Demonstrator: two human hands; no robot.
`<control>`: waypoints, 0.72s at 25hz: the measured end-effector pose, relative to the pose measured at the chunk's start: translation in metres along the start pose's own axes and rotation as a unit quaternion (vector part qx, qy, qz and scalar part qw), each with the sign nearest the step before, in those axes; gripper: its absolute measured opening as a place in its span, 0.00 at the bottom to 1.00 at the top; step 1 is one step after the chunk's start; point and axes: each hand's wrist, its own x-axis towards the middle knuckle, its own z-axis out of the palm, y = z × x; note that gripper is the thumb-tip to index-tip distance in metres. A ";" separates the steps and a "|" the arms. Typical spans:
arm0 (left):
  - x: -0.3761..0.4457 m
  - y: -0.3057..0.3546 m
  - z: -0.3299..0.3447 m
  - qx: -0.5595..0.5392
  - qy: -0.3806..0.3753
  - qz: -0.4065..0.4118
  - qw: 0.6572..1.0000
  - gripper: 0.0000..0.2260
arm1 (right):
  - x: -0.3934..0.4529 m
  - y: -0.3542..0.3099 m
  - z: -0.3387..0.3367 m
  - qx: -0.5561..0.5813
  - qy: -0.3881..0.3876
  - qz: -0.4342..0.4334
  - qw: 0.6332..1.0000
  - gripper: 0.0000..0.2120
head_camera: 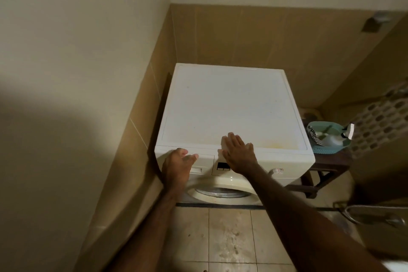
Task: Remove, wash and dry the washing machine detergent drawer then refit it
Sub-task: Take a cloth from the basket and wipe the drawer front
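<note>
A white front-loading washing machine [231,106] is standing in a tiled corner, its round door [220,192] facing the person. The detergent drawer [202,164] is sitting closed in the upper left of the front panel, flush with it, just left of a small dark display [223,166]. The left hand [176,169] is hovering at the drawer front, its fingers [192,157] loosely bent and spread, grasping nothing; whether they are touching the panel cannot be told. The right hand [239,154] is lying flat over the machine's front top edge above the display, fingers [231,139] straight and released. A red mark near the knob [276,170] is too blurred to read, and no brand or lettering is legible anywhere on the panel. To the right, a dark wooden stool [326,168] is carrying a teal tub [326,133] holding a spray bottle [347,132] and a striped brush [314,136]. A perforated basket [382,121] is standing further right.
</note>
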 end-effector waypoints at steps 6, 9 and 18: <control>-0.020 0.036 0.026 0.128 -0.050 0.125 0.983 0.20 | -0.048 0.060 0.002 0.074 0.017 0.089 0.993 0.30; -0.036 0.057 0.055 0.175 -0.073 0.182 0.965 0.21 | -0.073 0.105 0.003 0.110 0.018 0.130 0.985 0.30; -0.073 0.149 0.187 0.296 -0.150 0.314 0.890 0.26 | -0.119 0.245 0.013 0.182 0.023 0.203 0.962 0.30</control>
